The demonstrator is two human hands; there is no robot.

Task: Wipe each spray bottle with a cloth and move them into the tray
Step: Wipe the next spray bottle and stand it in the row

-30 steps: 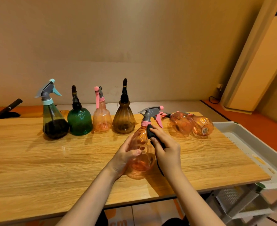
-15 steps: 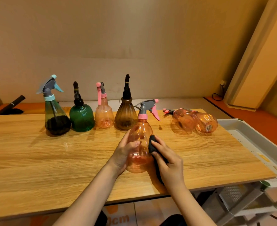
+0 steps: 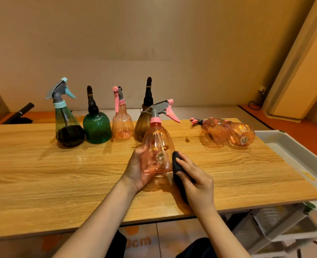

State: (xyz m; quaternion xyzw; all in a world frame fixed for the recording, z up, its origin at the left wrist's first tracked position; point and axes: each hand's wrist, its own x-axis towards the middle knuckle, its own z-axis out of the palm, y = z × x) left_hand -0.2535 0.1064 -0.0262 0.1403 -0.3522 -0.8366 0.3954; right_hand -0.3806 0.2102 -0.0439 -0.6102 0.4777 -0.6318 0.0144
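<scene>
My left hand (image 3: 136, 171) grips a clear pink spray bottle (image 3: 158, 148) with a grey and pink trigger, held upright just above the wooden table (image 3: 42, 174). A black cloth (image 3: 178, 165) is held in my right hand (image 3: 196, 185) and pressed against the bottle's lower right side. Standing in a row at the back are a bottle with a teal trigger (image 3: 66, 125), a green bottle (image 3: 96, 126), a small pink bottle (image 3: 122, 121) and a brown bottle (image 3: 142, 125). Two pink bottles (image 3: 226, 132) lie on their sides at the right. The white tray (image 3: 291, 151) sits off the table's right end.
A wall runs close behind the table. White plastic baskets (image 3: 271, 222) stand on the floor under the tray at lower right. A dark object (image 3: 21, 113) lies behind the table at far left. A cable and socket (image 3: 256, 101) sit by the right wall.
The held bottle has turned from tilted to upright. My right hand with the cloth slid down from the bottle's neck to its lower right side.
</scene>
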